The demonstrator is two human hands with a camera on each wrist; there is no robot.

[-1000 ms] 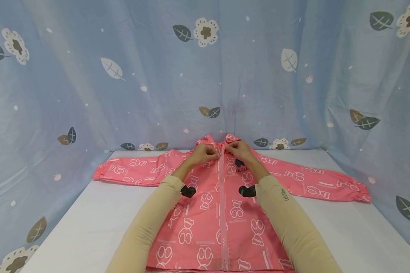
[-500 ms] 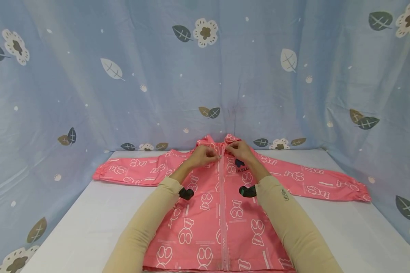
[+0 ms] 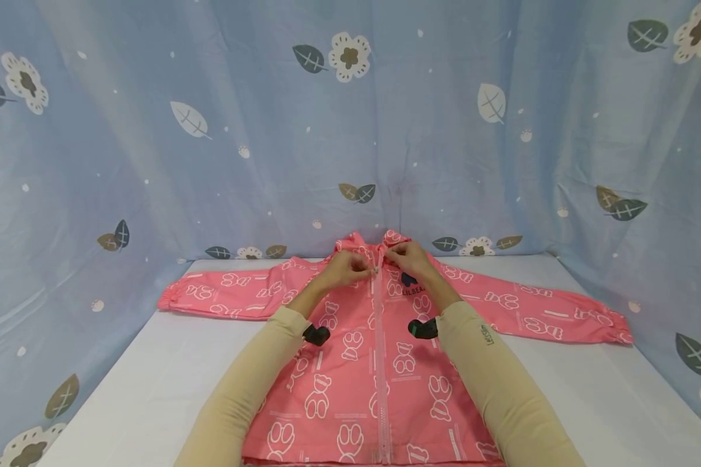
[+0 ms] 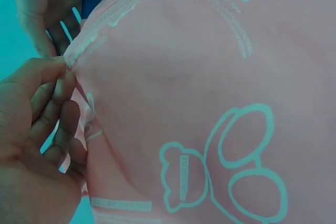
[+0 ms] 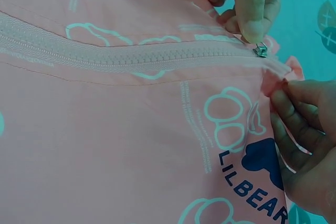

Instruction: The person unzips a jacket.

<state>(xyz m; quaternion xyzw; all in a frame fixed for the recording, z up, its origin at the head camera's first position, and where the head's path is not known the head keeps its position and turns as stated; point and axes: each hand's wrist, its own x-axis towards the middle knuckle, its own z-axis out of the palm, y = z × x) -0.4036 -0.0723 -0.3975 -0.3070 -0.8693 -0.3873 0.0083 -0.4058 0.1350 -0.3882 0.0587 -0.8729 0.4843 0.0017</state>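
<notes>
A pink jacket (image 3: 350,363) with white bear outlines lies front up, its sleeves spread to both sides. Its zipper (image 3: 380,363) runs down the middle, and the teeth below the slider are joined. At the top of the zipper my left hand (image 3: 346,268) pinches the small metal zipper pull (image 5: 260,50) between thumb and fingers. The fingertips partly cover the pull. Just across from it, my right hand (image 3: 410,258) pinches the pink fabric beside the zipper at the collar (image 3: 396,237). Both hands also appear close together in the left wrist view.
The jacket lies on a white table (image 3: 152,383). Behind and at both sides hangs a blue curtain (image 3: 280,155) with leaves and flowers. Black wrist devices (image 3: 423,329) sit at both wrists above the jacket. A dark bear print with lettering (image 5: 257,171) marks the chest.
My left hand has drawn slightly down the front with the zipper pull, toward the hem. My right hand has kept its place and its grip on the collar fabric.
</notes>
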